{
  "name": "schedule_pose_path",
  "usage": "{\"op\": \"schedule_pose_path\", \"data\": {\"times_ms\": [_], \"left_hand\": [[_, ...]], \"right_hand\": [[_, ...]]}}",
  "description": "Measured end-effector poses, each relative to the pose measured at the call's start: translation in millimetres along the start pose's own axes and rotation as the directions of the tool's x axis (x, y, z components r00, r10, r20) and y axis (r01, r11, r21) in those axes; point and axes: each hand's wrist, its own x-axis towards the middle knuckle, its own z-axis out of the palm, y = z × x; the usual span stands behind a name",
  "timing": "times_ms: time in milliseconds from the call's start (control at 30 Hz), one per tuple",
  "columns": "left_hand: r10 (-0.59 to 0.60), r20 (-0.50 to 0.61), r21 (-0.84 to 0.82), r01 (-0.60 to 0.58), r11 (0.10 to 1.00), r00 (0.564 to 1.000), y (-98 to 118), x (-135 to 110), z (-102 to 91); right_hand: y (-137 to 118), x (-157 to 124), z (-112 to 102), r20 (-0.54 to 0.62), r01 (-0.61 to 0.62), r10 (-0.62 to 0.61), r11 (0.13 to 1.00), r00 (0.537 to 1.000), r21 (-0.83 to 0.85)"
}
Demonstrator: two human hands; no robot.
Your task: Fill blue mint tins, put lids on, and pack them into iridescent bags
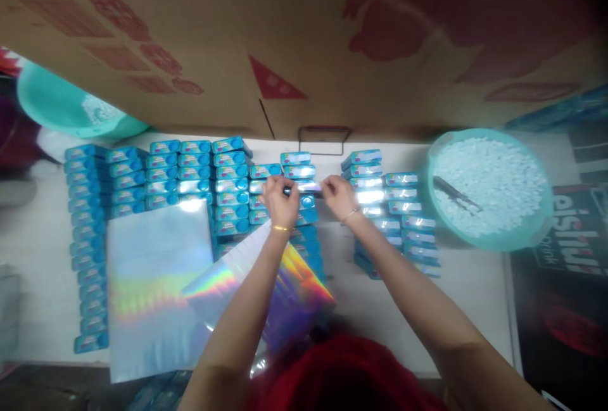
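Note:
My left hand (pixel 279 201) and my right hand (pixel 339 197) are both closed on the ends of one small shiny box (pixel 304 188), held just above the rows of blue boxes (pixel 199 173) laid out on the white table (pixel 28 240). Each wrist wears a thin gold bangle. Under my left forearm lie two holographic foil sheets: a large one (pixel 156 284) flat on the table and a tilted one (pixel 289 297) with rainbow glare.
A teal bowl (pixel 489 190) of small white pellets stands at the right, with dark tongs (pixel 456 194) lying in it. Another teal basin (pixel 66 104) sits at the back left. A large cardboard box wall (pixel 304 44) closes off the far side. More blue boxes (pixel 403 221) lie right of my hands.

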Motion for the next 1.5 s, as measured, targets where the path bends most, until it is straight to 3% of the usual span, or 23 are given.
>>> {"op": "schedule_pose_path", "data": {"times_ms": [200, 300, 400, 533, 633, 733, 800, 833, 933, 1033, 1133, 1200, 1267, 1333, 1500], "left_hand": [[-0.002, 0.028, 0.148, -0.002, 0.989, 1.0, -3.0, 1.8, 11.9], [0.001, 0.038, 0.233, -0.009, 0.972, 0.999, -1.7, 2.8, 13.2], [0.009, 0.036, 0.287, -0.018, 0.958, 0.999, -0.6, 0.9, 6.1], [0.179, 0.138, 0.329, -0.216, 0.919, 0.974, -5.4, -9.2, -6.1], [0.27, 0.259, 0.35, -0.35, 0.869, 0.928, -8.3, -16.0, -5.5], [0.26, 0.329, 0.329, -0.368, 0.87, 0.908, -7.8, -16.2, -6.5], [0.264, 0.351, 0.282, -0.371, 0.885, 0.898, -12.5, -15.6, -19.9], [0.272, 0.349, 0.254, -0.37, 0.894, 0.897, -18.3, -17.1, -32.4], [0.247, 0.279, 0.234, -0.315, 0.92, 0.928, -49.3, -34.7, -89.4], [0.087, 0.201, 0.355, -0.156, 0.922, 0.976, -89.6, -68.8, -150.7], [-0.063, 0.253, 0.478, -0.069, 0.875, 0.965, -119.5, -99.7, -185.5], [-0.074, 0.302, 0.489, -0.088, 0.868, 0.95, -127.4, -109.9, -192.3], [-0.024, 0.325, 0.472, -0.14, 0.871, 0.945, -127.4, -110.4, -192.7], [0.05, 0.324, 0.479, -0.209, 0.852, 0.945, -124.5, -103.1, -191.8], [0.231, 0.328, 0.506, -0.377, 0.776, 0.916, -130.3, -78.9, -186.9]], "right_hand": [[12.1, 3.6, 11.9, 0.024, 0.018, -0.016, 0.996, 1.0, -0.09], [16.9, 1.5, 18.6, 0.04, 0.009, -0.006, 0.998, 0.999, -0.06], [16.9, -9.8, 25.7, -0.014, -0.077, 0.077, 0.997, 0.997, 0.019], [13.6, -33.6, 35.2, -0.128, -0.047, 0.059, 0.995, 0.99, 0.093], [18.3, -44.9, 41.0, -0.043, 0.02, -0.018, 0.998, 0.999, 0.054], [24.5, -47.0, 37.2, 0.13, 0.006, 0.006, 0.996, 0.991, -0.089], [19.3, -47.2, 27.9, 0.137, 0.014, 0.007, 0.988, 0.991, -0.155], [12.0, -48.0, 22.5, 0.084, 0.032, -0.019, 0.988, 0.996, -0.152], [-27.7, -57.4, 13.1, -0.041, 0.159, -0.162, 0.985, 0.986, -0.069], [-79.2, -77.4, 29.8, 0.082, 0.341, -0.337, 0.94, 0.938, -0.029], [-117.4, -97.6, 70.6, 0.304, 0.484, -0.448, 0.874, 0.84, -0.05], [-129.8, -104.9, 96.9, 0.446, 0.553, -0.473, 0.831, 0.76, -0.06], [-135.2, -105.8, 113.0, 0.533, 0.575, -0.453, 0.814, 0.714, -0.078], [-138.6, -101.8, 118.3, 0.558, 0.553, -0.409, 0.826, 0.722, -0.111], [-148.2, -88.0, 119.2, 0.519, 0.441, -0.294, 0.879, 0.803, -0.183]]}}
